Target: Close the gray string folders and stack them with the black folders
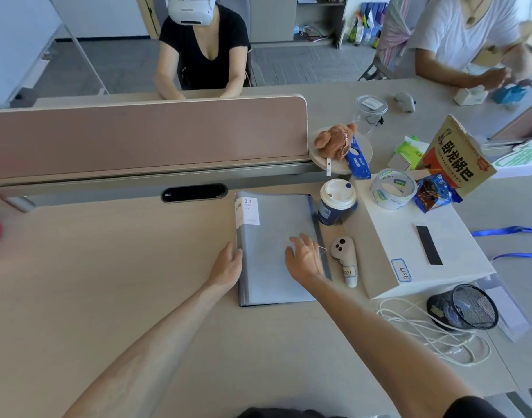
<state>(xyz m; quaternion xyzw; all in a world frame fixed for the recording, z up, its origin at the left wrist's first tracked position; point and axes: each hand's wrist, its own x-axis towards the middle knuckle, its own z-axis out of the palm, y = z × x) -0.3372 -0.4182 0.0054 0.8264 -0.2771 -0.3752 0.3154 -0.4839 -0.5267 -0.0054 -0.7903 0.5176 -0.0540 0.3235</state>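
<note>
Left hand (228, 267): forearm reaching in from 7 o'clock, palm down, fingers loosely extended, fingertips touching the left edge of the gray folder (273, 251). Holds nothing.

Right hand (305, 257): forearm entering from 5 o'clock, palm down, fingers spread, resting flat on the folder's cover near its right edge. A thin string (322, 248) shows just at 3 o'clock of the fingers; whether it is pinched cannot be told.

Gray folder: lies closed and flat on the tabletop (108, 282), centre of view, white "20" label at its 11 o'clock corner, dark spine strip along the right side.

Containers: lidded paper cup (337, 202) at 1 o'clock of the folder, contents hidden. Black mesh pen holder (467, 306) tipped on its side at 4 o'clock, on white cables (424, 336). Clear plastic cup (370, 111) at 1 o'clock, further off.

Surface: white box (424, 251) at 3 o'clock carrying a tape roll (393, 188); small white controller (346, 260) between box and folder. Tan divider panel (144, 134) at 11 o'clock.
</note>
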